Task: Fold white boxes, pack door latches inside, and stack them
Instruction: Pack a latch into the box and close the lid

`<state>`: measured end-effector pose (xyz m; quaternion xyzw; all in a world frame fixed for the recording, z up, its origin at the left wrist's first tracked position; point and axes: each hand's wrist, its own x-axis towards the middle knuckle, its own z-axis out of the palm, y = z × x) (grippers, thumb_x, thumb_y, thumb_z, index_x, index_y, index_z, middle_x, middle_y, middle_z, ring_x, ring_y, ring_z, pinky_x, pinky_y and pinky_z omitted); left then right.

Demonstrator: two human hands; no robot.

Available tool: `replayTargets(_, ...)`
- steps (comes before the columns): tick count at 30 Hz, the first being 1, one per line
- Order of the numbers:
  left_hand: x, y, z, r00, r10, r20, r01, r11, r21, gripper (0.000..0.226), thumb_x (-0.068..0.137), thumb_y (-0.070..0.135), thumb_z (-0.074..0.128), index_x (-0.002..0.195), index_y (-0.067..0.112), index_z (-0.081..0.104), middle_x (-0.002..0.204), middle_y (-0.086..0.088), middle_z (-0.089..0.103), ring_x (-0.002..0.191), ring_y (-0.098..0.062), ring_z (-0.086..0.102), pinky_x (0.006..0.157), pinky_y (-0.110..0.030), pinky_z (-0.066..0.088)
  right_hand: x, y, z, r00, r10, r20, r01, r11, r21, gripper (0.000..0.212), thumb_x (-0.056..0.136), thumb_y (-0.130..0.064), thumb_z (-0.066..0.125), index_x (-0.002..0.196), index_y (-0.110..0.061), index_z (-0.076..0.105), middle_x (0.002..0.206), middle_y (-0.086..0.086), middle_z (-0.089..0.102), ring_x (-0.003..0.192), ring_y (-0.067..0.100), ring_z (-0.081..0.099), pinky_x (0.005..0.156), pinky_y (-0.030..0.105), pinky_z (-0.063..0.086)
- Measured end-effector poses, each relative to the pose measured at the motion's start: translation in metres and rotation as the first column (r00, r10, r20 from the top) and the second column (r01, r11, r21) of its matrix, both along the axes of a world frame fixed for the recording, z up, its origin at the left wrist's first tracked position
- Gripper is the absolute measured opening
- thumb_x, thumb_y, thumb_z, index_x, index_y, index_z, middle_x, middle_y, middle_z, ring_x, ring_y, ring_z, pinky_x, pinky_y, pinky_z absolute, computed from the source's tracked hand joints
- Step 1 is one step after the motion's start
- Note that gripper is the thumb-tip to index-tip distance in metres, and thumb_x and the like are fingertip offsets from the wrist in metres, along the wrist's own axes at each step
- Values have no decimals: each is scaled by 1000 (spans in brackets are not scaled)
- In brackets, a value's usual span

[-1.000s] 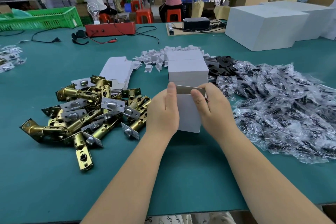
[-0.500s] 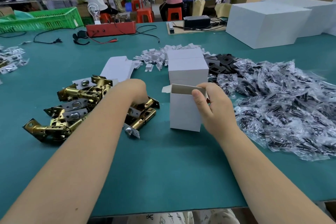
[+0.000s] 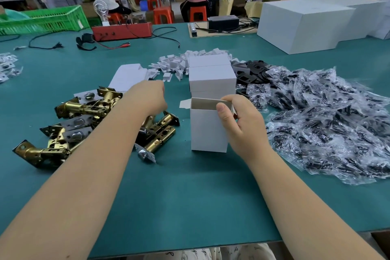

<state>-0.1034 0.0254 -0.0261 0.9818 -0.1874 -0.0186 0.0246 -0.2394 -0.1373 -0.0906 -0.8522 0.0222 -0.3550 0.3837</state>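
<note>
Head cam: the open white box (image 3: pixel 207 131) stands upright on the green table (image 3: pixel 190 196), top flaps open, and the right hand (image 3: pixel 242 126) grips its right side, thumb on the front face and fingers curled round the far edge. The left hand (image 3: pixel 147 97) is down over the pile of brass door latches (image 3: pixel 84 120) just left of the box; its fingers curl downward out of sight, so I can't tell whether they've got one. Right behind the open box sits a stack of closed white boxes (image 3: pixel 212 78), with flat unfolded box blanks (image 3: pixel 128 76) lying behind the latches and a scatter of small white card pieces (image 3: pixel 175 65) further back. To the right there's a big heap of small plastic bags (image 3: pixel 329 124) of dark hardware, and some black plates (image 3: pixel 251 72) between that heap and the stack.
</note>
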Motion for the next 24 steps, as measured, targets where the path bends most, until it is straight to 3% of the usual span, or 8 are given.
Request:
replayTargets(4, -16, 8, 17, 996, 41, 74, -12, 934, -356, 54, 86, 24, 69, 136, 20, 50, 131, -8, 56, 108, -25, 52, 83, -31, 40, -1, -1, 1, 998, 42, -46, -41, 999, 17, 61, 86, -57, 34, 112, -8, 59, 99, -2, 56, 97, 18, 51, 82, 26, 39)
replayTargets(8, -43, 12, 40, 977, 87, 196, 92, 656, -749, 58, 84, 30, 72, 138, 23, 51, 114, 4, 63, 91, -9, 56, 77, -24, 44, -3, -1, 0, 994, 63, -85, -64, 998, -11, 61, 79, -58, 46, 117, -12, 56, 107, 1, 55, 105, 16, 48, 88, 10, 31)
replayTargets(10, -57, 8, 53, 951, 121, 284, 182, 524, -832, 49, 83, 31, 73, 129, 23, 60, 104, 11, 64, 90, -3, 58, 86, -25, 47, -3, -1, 0, 995, 60, -79, -62, 998, -24, 56, 79, -52, 54, 118, -11, 56, 108, 2, 56, 105, 17, 48, 89, 9, 30)
replayTargets(13, -77, -7, 66, 957, 58, 283, 244, 365, -898, 30, 81, 29, 75, 111, 26, 68, 96, 13, 68, 87, -2, 63, 83, -19, 51, -3, 0, 1, 996, 51, -67, -53, 998, -26, 49, 79, -40, 61, 117, -10, 56, 107, 2, 55, 105, 17, 48, 89, 6, 29)
replayTargets(16, -94, -28, 58, 965, -22, 261, 252, 349, -902, 21, 81, 27, 76, 101, 26, 68, 90, 12, 67, 82, -3, 62, 77, -13, 49, -3, 1, 1, 995, 60, -74, -60, 998, 1, 48, 79, -40, 61, 117, -11, 57, 109, 1, 56, 106, 16, 48, 91, 18, 34)
replayTargets(18, -101, -37, 45, 960, -49, 275, 270, 411, -871, 26, 82, 28, 75, 107, 26, 69, 93, 8, 66, 73, 1, 59, 74, -13, 48, -3, 2, 1, 996, 56, -73, -55, 998, 21, 45, 80, -41, 61, 115, -13, 59, 107, 1, 56, 104, 17, 48, 90, 23, 35)
replayTargets(21, -104, -43, 32, 941, -22, 338, 307, 478, -823, 34, 82, 30, 74, 115, 24, 68, 98, 4, 58, 66, 13, 53, 71, -4, 39, -1, 3, 0, 997, 22, -74, -22, 1000, 9, 44, 80, -40, 63, 113, -12, 59, 105, 2, 56, 102, 18, 48, 87, 24, 35)
replayTargets(24, -107, -45, 27, 918, 26, 395, 337, 473, -814, 37, 83, 29, 74, 118, 21, 67, 96, 4, 51, 66, 10, 53, 72, -2, 38, 0, 5, 1, 999, 14, -45, -14, 1000, 2, 49, 77, -46, 59, 111, -10, 59, 103, 2, 55, 100, 17, 48, 85, 22, 34)
